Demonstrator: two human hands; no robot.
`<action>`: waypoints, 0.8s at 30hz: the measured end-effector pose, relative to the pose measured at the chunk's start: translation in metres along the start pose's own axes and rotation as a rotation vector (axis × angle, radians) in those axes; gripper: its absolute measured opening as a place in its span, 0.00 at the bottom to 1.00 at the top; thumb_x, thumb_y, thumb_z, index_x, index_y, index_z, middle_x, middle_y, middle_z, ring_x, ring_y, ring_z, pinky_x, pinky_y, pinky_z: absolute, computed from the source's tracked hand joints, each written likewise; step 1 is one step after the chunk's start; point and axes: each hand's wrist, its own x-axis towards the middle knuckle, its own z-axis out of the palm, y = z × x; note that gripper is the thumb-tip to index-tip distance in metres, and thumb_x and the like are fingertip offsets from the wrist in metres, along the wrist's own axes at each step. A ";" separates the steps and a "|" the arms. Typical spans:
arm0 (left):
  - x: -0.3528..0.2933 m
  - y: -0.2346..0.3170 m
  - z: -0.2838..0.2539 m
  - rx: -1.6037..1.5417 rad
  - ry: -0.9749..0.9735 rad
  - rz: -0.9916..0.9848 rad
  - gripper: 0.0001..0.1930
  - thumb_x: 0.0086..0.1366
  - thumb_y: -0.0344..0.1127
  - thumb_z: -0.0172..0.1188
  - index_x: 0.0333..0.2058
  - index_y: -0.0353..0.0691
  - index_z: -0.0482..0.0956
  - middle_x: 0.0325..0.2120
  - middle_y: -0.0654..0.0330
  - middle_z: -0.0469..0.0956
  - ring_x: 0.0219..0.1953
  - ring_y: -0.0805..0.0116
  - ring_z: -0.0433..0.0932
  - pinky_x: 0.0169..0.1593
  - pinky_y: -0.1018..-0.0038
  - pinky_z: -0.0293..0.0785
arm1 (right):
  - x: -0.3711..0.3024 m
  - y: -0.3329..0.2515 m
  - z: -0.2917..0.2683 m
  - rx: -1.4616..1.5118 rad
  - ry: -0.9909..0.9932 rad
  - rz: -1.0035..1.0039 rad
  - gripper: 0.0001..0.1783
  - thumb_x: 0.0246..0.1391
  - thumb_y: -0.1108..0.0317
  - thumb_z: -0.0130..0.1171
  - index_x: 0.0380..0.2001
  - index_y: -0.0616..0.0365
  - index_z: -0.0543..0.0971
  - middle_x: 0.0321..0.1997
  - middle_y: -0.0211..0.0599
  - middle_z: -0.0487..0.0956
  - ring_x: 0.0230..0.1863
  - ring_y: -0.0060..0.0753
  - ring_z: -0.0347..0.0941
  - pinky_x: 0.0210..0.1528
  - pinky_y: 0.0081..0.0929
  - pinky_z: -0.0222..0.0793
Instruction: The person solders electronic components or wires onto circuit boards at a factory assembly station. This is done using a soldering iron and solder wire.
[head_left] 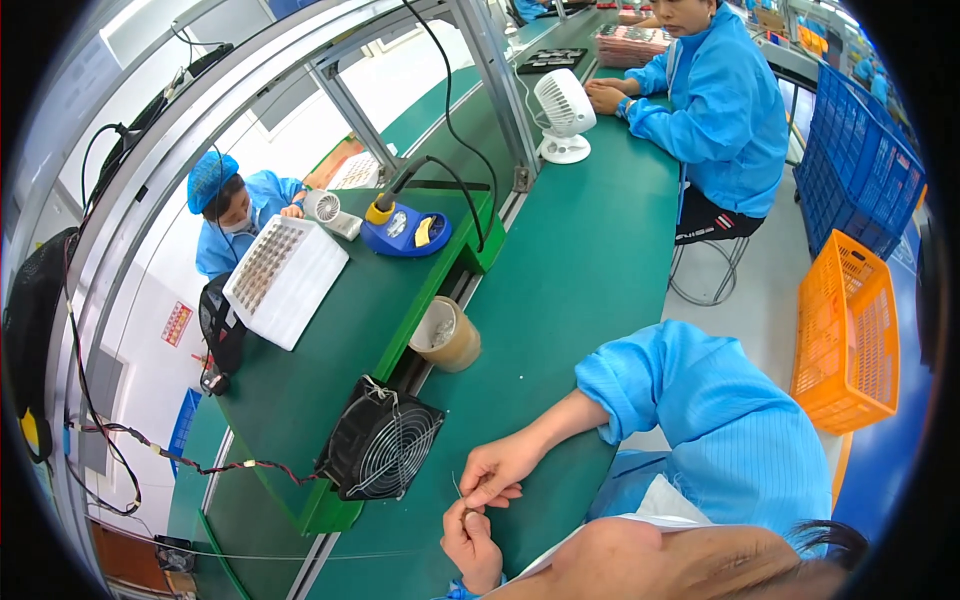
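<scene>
Green worktop [570, 290] under right hand [502, 466], floor [742, 328] probably grey

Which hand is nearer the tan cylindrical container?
Right. In the picture, the right hand is below and right of the tan container; the left hand is farther below.

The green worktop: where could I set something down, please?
The widest patch lies between the white fan, tan pot and right sleeve, bare but for a speck. It's tight between the black fan and right hand; the white tray, small fan and blue stand crowd the far end of the raised shelf.
</scene>
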 end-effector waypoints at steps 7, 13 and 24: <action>-0.001 -0.005 0.000 0.121 -0.018 -0.011 0.19 0.67 0.34 0.48 0.55 0.36 0.68 0.17 0.63 0.69 0.16 0.79 0.63 0.21 0.78 0.61 | 0.001 -0.006 -0.004 0.253 0.111 -0.029 0.15 0.60 0.58 0.56 0.32 0.61 0.77 0.20 0.29 0.76 0.17 0.16 0.71 0.18 0.14 0.64; 0.000 -0.006 0.005 0.115 0.070 0.224 0.16 0.60 0.30 0.55 0.46 0.27 0.77 0.20 0.52 0.77 0.16 0.69 0.73 0.22 0.74 0.67 | -0.001 -0.001 -0.008 0.362 -0.002 -0.016 0.14 0.60 0.63 0.56 0.40 0.66 0.75 0.26 0.36 0.80 0.23 0.21 0.77 0.23 0.16 0.72; -0.006 -0.014 0.003 0.117 0.131 0.135 0.13 0.61 0.24 0.51 0.44 0.27 0.78 0.19 0.54 0.78 0.17 0.70 0.75 0.21 0.77 0.68 | -0.002 -0.002 -0.008 0.431 -0.038 -0.045 0.15 0.60 0.67 0.54 0.46 0.68 0.74 0.33 0.41 0.81 0.29 0.29 0.80 0.31 0.22 0.77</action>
